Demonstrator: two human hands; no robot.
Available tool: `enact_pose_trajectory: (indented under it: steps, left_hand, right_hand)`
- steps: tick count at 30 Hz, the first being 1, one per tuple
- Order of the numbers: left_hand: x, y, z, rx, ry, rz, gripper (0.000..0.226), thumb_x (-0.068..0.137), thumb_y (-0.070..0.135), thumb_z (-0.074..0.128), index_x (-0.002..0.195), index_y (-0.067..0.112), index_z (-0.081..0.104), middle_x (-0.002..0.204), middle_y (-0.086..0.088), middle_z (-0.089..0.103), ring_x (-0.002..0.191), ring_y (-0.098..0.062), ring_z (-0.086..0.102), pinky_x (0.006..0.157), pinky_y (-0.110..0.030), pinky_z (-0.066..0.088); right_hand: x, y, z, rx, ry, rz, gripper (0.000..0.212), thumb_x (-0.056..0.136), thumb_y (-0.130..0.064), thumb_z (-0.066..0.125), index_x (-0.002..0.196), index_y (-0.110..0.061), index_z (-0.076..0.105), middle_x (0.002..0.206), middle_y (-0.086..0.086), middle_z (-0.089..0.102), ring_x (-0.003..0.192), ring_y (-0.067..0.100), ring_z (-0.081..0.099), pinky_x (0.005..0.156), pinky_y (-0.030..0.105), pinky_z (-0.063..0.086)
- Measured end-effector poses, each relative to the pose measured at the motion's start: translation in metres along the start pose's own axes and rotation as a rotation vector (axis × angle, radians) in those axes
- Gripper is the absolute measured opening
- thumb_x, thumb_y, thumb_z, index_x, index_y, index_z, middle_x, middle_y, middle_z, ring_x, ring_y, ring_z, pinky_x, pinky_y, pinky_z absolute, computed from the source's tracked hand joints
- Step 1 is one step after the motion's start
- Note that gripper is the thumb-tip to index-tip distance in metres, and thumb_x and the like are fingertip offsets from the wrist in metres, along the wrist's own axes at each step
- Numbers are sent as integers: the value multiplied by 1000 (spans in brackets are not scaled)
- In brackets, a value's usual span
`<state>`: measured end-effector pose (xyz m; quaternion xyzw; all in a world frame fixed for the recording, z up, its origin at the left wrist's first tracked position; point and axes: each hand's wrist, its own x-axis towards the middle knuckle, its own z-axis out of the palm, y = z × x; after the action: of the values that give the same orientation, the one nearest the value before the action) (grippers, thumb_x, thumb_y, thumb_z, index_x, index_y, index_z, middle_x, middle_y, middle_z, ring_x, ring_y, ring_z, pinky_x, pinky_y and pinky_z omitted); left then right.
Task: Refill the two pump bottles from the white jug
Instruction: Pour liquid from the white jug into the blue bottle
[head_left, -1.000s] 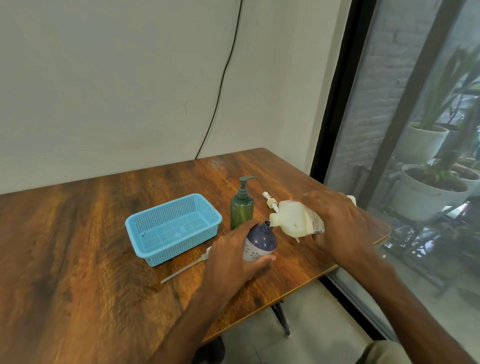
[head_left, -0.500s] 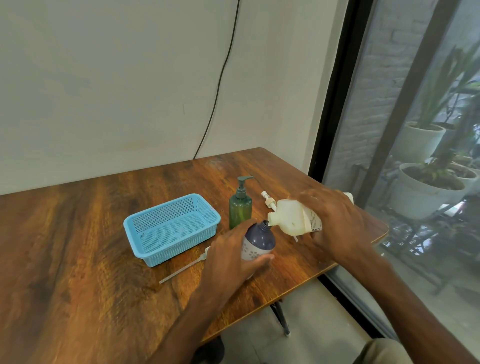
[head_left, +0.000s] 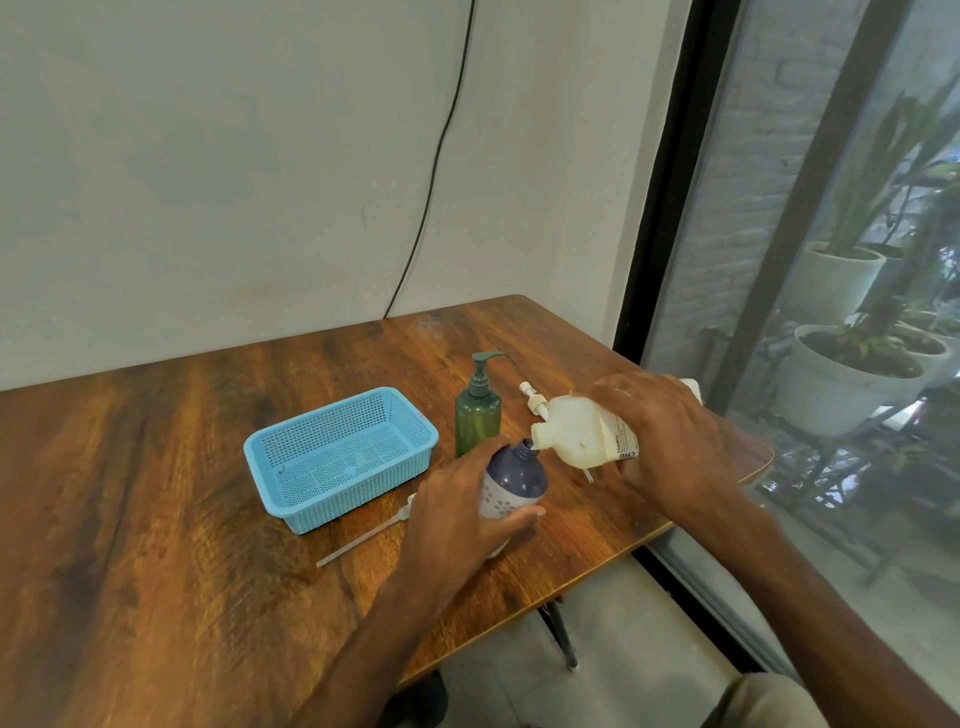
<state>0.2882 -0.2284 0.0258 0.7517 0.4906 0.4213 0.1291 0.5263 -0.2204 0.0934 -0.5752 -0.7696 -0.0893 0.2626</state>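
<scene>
My right hand (head_left: 670, 447) grips the white jug (head_left: 576, 434), tipped on its side with its spout at the open neck of the dark blue bottle (head_left: 511, 480). That bottle stands on the table with my left hand (head_left: 457, 519) wrapped round it. A green pump bottle (head_left: 478, 415) stands just behind, its pump on. One loose white pump (head_left: 535, 400) lies behind the jug. Another pump with a long tube (head_left: 363, 538) lies left of my left hand.
A light blue mesh basket (head_left: 340, 457) sits left of the bottles on the wooden table (head_left: 156, 493). The table's right edge runs close under my right hand, beside a glass window. A black cable hangs down the wall behind.
The jug stays tipped at the blue bottle's neck with both hands holding as before. Only the view has shifted slightly.
</scene>
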Motion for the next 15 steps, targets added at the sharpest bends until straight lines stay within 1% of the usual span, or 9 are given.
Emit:
enact_pose_trajectory:
  steps: [3,9,15]
  left_hand:
    - [0,1,0,2,3,-4,82,70,62,86,141,31,57,133,13,67,113,6,56,93,-17,51]
    - [0,2,0,7,12,-6,84,69,58,88,141,29,57,133,10,68,115,0,60,94,-22,54]
    - [0,1,1,13,19,-6,85,69,60,87,143,29,56,135,10,67,118,-4,62,96,-23,54]
  right_hand:
    - [0,-2,-1,-9,-4,8,76,62,-20,93,132,-25,63,134,8,65,128,36,55,104,57,44]
    - [1,-5,-5,-13,-11,0,77,62,-18,93,133,-23,64,135,8,65,130,34,54,106,54,41]
    - [2,-7,-6,-29,-22,7,80,60,-20,94,134,-24,63,135,8,65,130,34,55,106,54,41]
